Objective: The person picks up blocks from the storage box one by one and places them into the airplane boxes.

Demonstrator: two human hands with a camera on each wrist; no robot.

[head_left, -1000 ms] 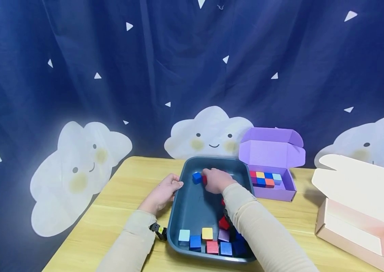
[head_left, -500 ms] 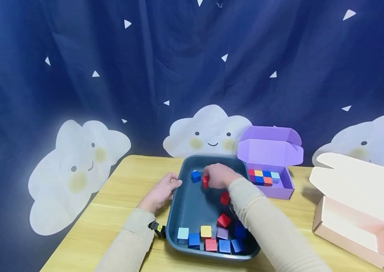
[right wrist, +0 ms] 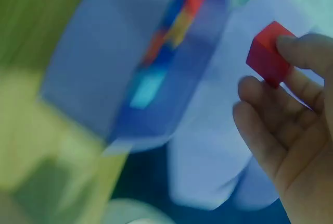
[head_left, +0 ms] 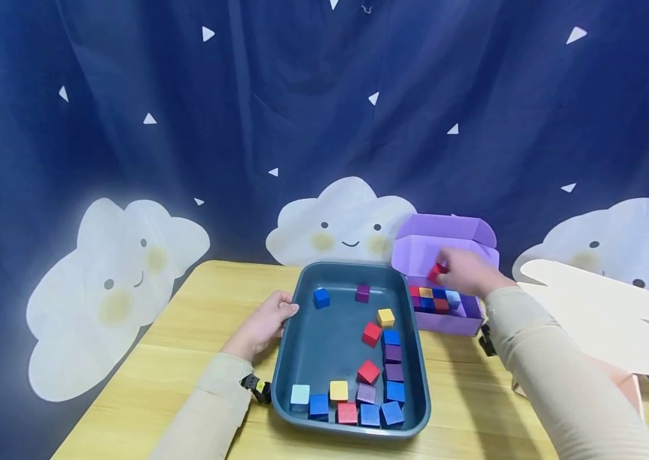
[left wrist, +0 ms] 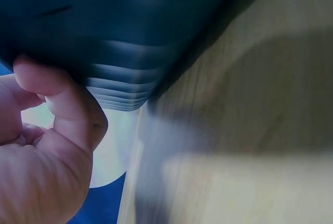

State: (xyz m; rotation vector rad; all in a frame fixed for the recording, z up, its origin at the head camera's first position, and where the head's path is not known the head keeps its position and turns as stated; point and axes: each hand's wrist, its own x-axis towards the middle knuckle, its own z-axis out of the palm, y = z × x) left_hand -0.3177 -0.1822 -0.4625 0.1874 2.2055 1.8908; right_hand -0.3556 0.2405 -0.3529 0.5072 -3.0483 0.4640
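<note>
My right hand pinches a red cube between thumb and fingers, raised over the purple box. In the right wrist view the red cube is held at the fingertips, with the other fingers loosely bent below. Inside the box, two rows of coloured cubes lie at its left and middle. At the left rim of the dark blue-grey tray my left hand grips the edge, fingers bent against its outer wall in the left wrist view. Several loose cubes lie in the tray, including a blue cube and a purple cube.
The purple box's lid stands raised at the back. A pale pink box with a white lid stands at the right, partly behind my right forearm. A wooden table carries everything; a dark blue curtain with clouds hangs behind.
My right hand has lifted the red cube out of the tray and carried it right, over the purple box. Cubes along the tray's right side are uncovered. The left hand stays at the rim.
</note>
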